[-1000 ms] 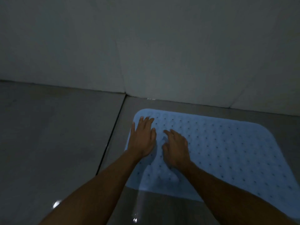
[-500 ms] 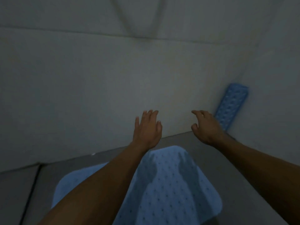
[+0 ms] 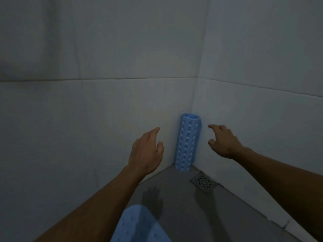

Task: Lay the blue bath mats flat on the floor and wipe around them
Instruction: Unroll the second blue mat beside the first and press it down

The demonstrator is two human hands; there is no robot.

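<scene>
Blue perforated rubber mat roll (image 3: 188,143) stands upright in the wall corner. Left hand (image 3: 146,151) and right hand (image 3: 222,141) flank it, fingers loosely spread, holding nothing. Flat blue mat (image 3: 138,226) lies below.

The grey floor (image 3: 176,203) carries a flat blue mat (image 3: 138,226), an upright rolled mat (image 3: 187,144) and a drain grate (image 3: 203,182).

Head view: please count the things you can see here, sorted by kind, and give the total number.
Blue bath mats: 2, a rolled mat standing upright in the wall corner and a flat mat on the floor
Hands: 2, the left hand and the right hand, both holding nothing
Floor drains: 1, the floor drain
Total: 5
</scene>
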